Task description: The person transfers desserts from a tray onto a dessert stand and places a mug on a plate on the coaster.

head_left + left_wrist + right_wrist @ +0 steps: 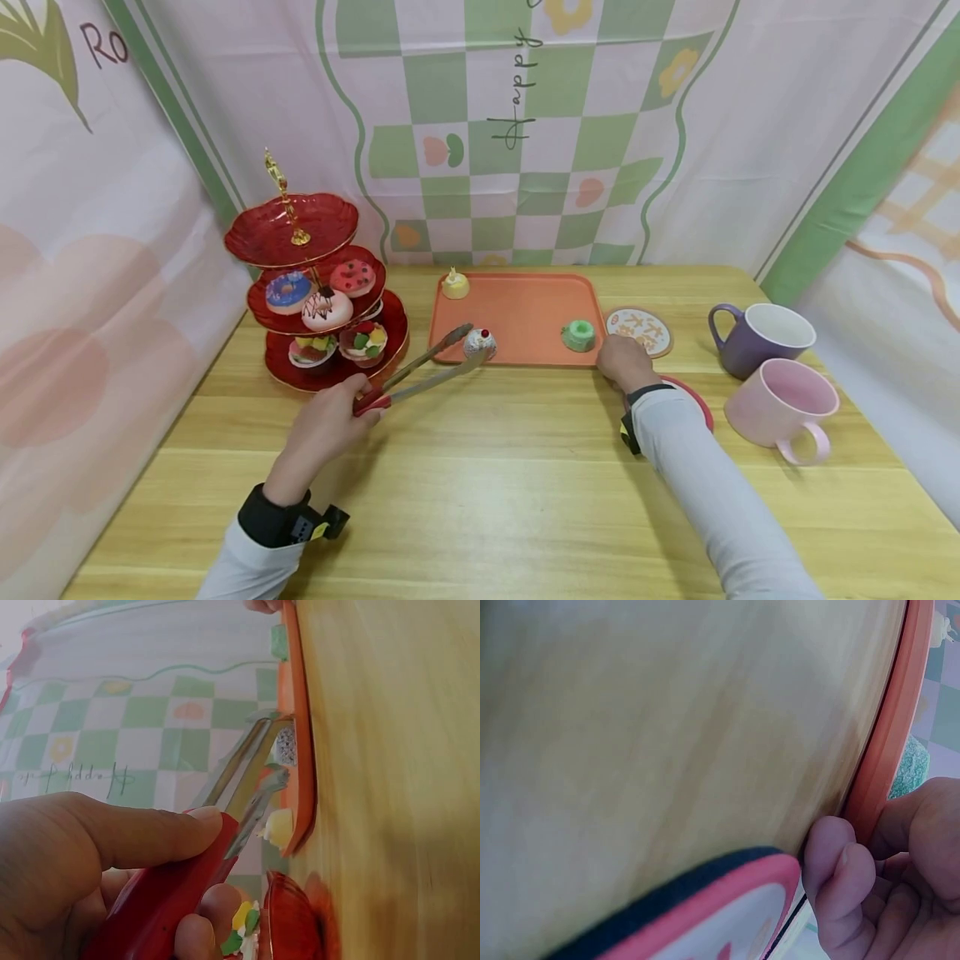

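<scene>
My left hand (330, 421) grips red-handled metal tongs (420, 371). Their tips sit on either side of a small white cupcake with a red cherry (480, 342), which stands at the front left of an orange tray (525, 308). In the left wrist view my thumb and fingers (90, 855) wrap the red handle of the tongs (172, 892), and the tips reach the cupcake (286, 746). My right hand (624, 362) holds the tray's front right corner, with fingers (832, 862) curled against the tray rim (889, 742). A green ring cake (578, 335) and a yellow cake (454, 285) also sit on the tray.
A red three-tier stand (315, 283) with donuts and cakes stands at the left. Right of the tray lies a round patterned coaster (640, 329), and a red-rimmed coaster (693, 398) lies under my right wrist. A purple mug (757, 337) and a pink mug (783, 404) stand at the far right.
</scene>
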Demonstrator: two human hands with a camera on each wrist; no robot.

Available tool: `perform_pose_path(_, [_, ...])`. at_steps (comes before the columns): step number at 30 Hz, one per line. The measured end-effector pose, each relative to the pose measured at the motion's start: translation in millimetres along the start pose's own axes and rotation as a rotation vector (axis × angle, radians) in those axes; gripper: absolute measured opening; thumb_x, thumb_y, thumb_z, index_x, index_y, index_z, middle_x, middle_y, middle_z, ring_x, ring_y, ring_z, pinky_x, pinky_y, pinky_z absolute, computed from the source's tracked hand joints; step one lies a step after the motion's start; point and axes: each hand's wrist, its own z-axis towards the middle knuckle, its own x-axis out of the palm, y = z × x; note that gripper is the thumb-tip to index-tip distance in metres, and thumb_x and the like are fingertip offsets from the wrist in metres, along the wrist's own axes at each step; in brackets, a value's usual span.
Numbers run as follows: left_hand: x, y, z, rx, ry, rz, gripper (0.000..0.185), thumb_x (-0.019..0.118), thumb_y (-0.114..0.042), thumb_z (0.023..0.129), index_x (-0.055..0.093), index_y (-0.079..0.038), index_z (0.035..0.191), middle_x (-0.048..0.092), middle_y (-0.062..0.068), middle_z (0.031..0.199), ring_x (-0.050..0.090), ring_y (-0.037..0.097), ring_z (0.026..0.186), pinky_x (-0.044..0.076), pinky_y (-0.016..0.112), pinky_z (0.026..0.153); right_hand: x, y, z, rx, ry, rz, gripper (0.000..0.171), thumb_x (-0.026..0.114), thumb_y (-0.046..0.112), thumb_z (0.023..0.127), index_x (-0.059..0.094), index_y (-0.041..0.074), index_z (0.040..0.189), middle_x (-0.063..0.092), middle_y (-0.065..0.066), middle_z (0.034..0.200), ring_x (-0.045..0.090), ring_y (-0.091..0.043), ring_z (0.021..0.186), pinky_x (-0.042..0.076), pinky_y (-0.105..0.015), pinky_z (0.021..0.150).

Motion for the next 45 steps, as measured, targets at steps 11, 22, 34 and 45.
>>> perform_pose_path(11, [7.2,-1.8,5.9,-0.027,0.019,-0.020,0.023,0.073,-0.024,0.081,0.058,-0.012,0.093,0.054,0.000,0.073,0.048,0.018,0.061,0.038,0.031,0.052,2,-1,3,0.008,-0.002,-0.003,0.026,0.039,0.002,0.091,0.059,-0.002,0.076,0.058,-0.019,0.079,0.056,-0.027,0.062,0.045,-0.032,0.049])
perform_pose_path(22, [11.7,-5.1,9.0,-0.022,0.008,0.004,0.025,0.072,-0.021,0.082,0.059,-0.010,0.101,0.052,0.003,0.074,0.046,0.020,0.062,0.036,0.032,0.052,1,0,3,0.027,-0.002,0.000,0.024,0.039,0.003,0.091,0.059,-0.003,0.078,0.058,-0.020,0.082,0.057,-0.027,0.063,0.046,-0.032,0.050])
perform_pose_path(34, [13.8,-5.5,9.7,-0.025,0.017,0.013,0.024,0.070,-0.020,0.083,0.059,-0.011,0.103,0.053,0.002,0.076,0.046,0.020,0.063,0.038,0.032,0.054,2,-2,3,-0.003,0.011,-0.018,0.024,0.038,0.001,0.090,0.059,-0.003,0.082,0.058,-0.020,0.085,0.056,-0.026,0.063,0.045,-0.031,0.051])
perform_pose_path(45, [10.2,-3.7,5.1,-0.029,-0.012,-0.009,0.023,0.070,-0.019,0.084,0.059,-0.012,0.103,0.054,0.002,0.075,0.046,0.020,0.062,0.036,0.032,0.052,0,0,1,0.003,0.019,0.002,0.025,0.037,0.002,0.091,0.059,-0.003,0.079,0.057,-0.017,0.077,0.056,-0.024,0.057,0.045,-0.031,0.049])
